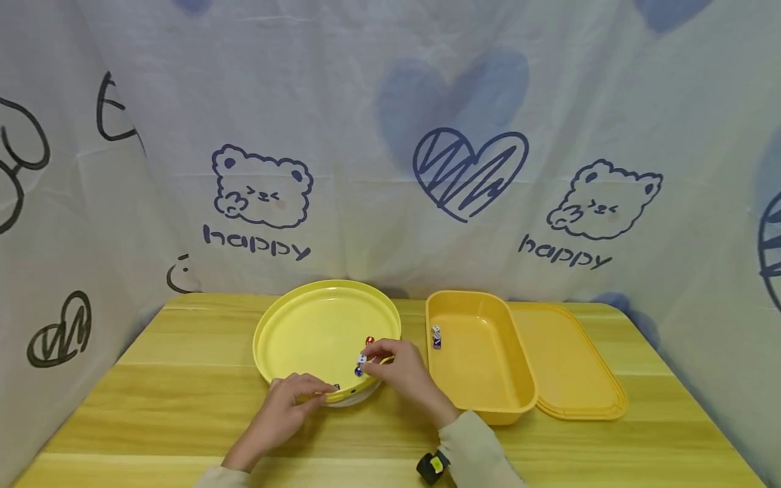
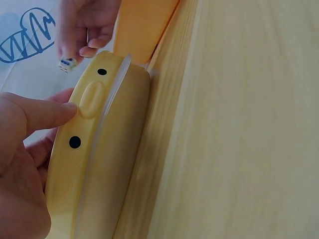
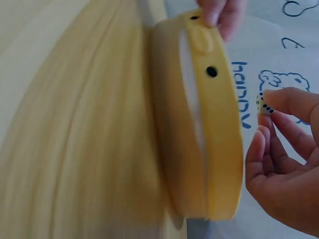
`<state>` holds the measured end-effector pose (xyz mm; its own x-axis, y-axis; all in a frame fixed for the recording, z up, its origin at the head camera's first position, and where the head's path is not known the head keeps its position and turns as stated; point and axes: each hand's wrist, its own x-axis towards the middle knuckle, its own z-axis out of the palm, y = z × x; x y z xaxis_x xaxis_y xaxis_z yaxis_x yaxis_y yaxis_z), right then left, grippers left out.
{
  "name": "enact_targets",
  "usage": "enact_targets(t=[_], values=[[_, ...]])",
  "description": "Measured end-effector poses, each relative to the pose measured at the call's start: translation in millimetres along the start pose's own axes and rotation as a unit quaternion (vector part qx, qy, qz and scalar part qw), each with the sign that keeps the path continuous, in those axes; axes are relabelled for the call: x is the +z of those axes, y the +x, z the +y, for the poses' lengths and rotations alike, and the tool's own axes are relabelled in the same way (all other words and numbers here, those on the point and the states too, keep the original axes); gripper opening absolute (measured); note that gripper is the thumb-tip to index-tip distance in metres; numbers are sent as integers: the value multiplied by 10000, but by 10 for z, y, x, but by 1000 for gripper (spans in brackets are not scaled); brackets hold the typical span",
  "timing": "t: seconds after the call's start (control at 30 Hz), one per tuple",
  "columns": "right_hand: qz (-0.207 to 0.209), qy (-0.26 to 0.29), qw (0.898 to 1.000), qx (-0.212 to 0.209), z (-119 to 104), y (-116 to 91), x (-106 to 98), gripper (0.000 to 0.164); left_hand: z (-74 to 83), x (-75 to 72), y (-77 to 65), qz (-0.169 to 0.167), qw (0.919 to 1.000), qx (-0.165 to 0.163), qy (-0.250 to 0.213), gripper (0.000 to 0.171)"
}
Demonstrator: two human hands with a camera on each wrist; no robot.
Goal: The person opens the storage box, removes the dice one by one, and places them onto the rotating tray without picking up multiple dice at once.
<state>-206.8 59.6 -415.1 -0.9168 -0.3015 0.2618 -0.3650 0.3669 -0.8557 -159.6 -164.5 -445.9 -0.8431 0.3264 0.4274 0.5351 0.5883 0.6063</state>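
Note:
A white die (image 3: 265, 105) with dark pips is pinched between the thumb and fingers of my right hand (image 1: 399, 373), above the right side of a round yellow tray (image 1: 305, 346). Close below that hand is a blue die (image 1: 358, 371), and a red die (image 1: 369, 340) lies in the tray just beyond its fingers. My left hand (image 2: 25, 149) grips the near rim, its thumb on the outer wall by an oval bump (image 2: 92, 100) between two black dots and its fingers behind the rim. A small dark die (image 1: 336, 387) shows at the left fingertips.
Right of the tray stands an orange-yellow rectangular box (image 1: 478, 366) with a white die (image 1: 436, 330) and a dark die (image 1: 436, 343) at its left side. A flat matching lid (image 1: 567, 359) lies beyond it. A printed cloth (image 1: 366, 203) hangs behind the wooden table (image 1: 183, 393).

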Motion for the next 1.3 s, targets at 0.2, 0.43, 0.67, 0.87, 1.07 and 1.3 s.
enact_targets(t=[0.2, 0.43, 0.67, 0.87, 1.07, 1.3], values=[[9, -17, 10000, -41, 77, -6, 24, 13, 7, 1, -2, 49, 9999, 84, 116, 19], [-8, 100, 9999, 8, 61, -4, 31, 15, 5, -9, -26, 41, 9999, 8, 164, 19], [-120, 129, 9998, 87, 44, 35, 69, 12, 12, 3, -39, 58, 9999, -13, 134, 19], [-96, 87, 9999, 79, 53, 50, 63, 12, 24, 15, -38, 98, 9999, 31, 131, 19], [-109, -45, 9999, -12, 55, 47, 49, 13, 42, 28, -24, 213, 9996, 126, 96, 19], [-26, -110, 9999, 0, 74, 48, 35, 14, 60, 33, 4, 143, 9998, 103, 128, 19]])
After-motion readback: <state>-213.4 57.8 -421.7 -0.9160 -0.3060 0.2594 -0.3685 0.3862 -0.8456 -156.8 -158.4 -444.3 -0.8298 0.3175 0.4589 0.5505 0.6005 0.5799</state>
